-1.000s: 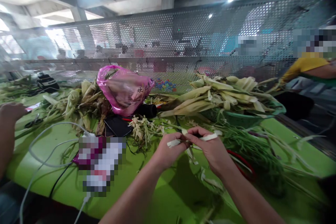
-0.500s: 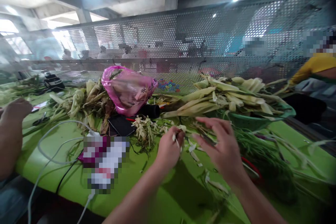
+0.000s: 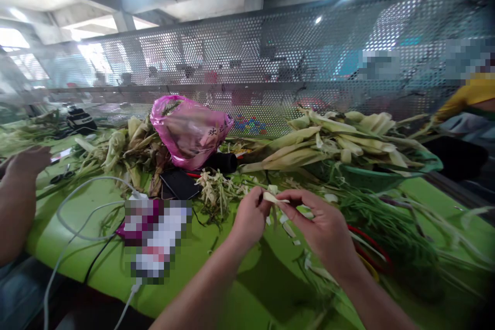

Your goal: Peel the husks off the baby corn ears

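My left hand and my right hand meet above the green table, both pinching one small pale plant piece between fingertips. Cut stems and pale husk scraps lie just beyond my hands. A green basket heaped with long pale green husked stalks stands behind my right hand. Thin green stalks spread over the table to the right.
A pink plastic bag sits on a leaf pile at centre left, with a black phone and black cylinder nearby. White cables cross the left side. Another person's hand rests far left; a perforated metal screen backs the table.
My right hand, spread open half a second ago, has closed back onto the pale piece held by my left hand. A second ago both hands stretched a longer pale strip between them.
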The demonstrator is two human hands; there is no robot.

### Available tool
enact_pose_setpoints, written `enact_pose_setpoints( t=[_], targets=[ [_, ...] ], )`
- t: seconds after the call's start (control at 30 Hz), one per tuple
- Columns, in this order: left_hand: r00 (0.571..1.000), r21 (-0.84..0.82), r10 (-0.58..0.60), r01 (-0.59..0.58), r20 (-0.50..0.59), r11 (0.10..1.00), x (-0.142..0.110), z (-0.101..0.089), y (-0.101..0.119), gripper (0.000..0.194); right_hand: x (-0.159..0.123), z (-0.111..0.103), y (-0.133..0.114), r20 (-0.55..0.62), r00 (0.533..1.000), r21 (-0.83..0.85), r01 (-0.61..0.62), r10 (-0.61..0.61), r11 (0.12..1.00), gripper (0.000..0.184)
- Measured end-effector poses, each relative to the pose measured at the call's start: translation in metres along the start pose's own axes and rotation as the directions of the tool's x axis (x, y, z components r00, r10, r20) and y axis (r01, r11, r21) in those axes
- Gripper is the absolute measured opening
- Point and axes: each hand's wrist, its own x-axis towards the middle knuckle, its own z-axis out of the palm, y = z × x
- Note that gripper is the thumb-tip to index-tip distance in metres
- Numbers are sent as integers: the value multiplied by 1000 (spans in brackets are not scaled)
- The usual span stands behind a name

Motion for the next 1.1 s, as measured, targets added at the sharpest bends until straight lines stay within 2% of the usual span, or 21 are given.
enact_pose_setpoints(
  t=[0.1,0.23,0.37,0.6,0.7,0.87,1.0,1.1],
  targets=[
    [998,-48,11,-8,65,999,0,0,4,9,2,-1,2,8,997,61,-72,72,996,11],
    [981,-201,-97,130,168,971,-3,-1,11,5,5,-3,6,7,999,57,-53,52,997,9],
    [957,-350,-153,235,247,907,-7,-3,18,11,6,-5,9,13,998,8,-60,60,998,11],
    [959,-387,-200,265,201,883,-7,-3,21,37,5,-6,16,26,999,-104,40,-37,994,9],
    [958,-422,-214,277,193,863,-6,-3,21,39,5,-6,17,66,985,-214,169,-159,962,12],
    [961,-470,-207,271,184,840,-4,-5,18,37,7,-8,16,186,929,-348,367,-321,863,19],
    [962,-460,-207,268,179,847,-4,-4,16,38,8,-9,13,208,919,-325,388,-335,863,15],
    [965,-413,-212,259,157,873,-4,-3,15,38,6,-6,11,138,944,-260,325,-298,909,9]
  ],
)
